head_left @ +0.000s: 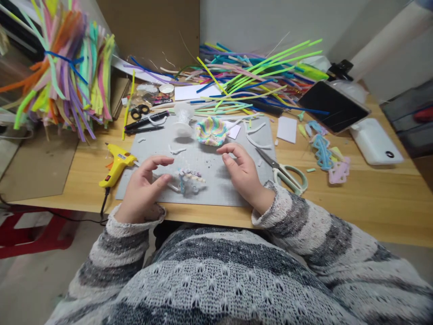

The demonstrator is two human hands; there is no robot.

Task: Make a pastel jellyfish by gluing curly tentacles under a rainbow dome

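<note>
Over the left part of the grey mat (216,194), my left hand (145,185) is open, thumb and fingers apart, with nothing between them. A small beaded piece (189,179) in white, blue and purple lies on the mat just right of it. My right hand (244,174) hovers over the mat's right side, fingers curved and apart, holding nothing. Beyond its fingertips sits a ruffled pastel striped flower shape (212,131). A spool of clear thread (183,121) stands left of the flower shape. Short white stem pieces (177,150) lie between the hands.
A yellow glue gun (117,166) lies left of the mat, scissors (289,177) at its right edge. Colourful pipe cleaners (257,74) pile up at the back; a bundle (67,67) stands back left. A dark phone (334,106) and white power bank (377,142) are at right.
</note>
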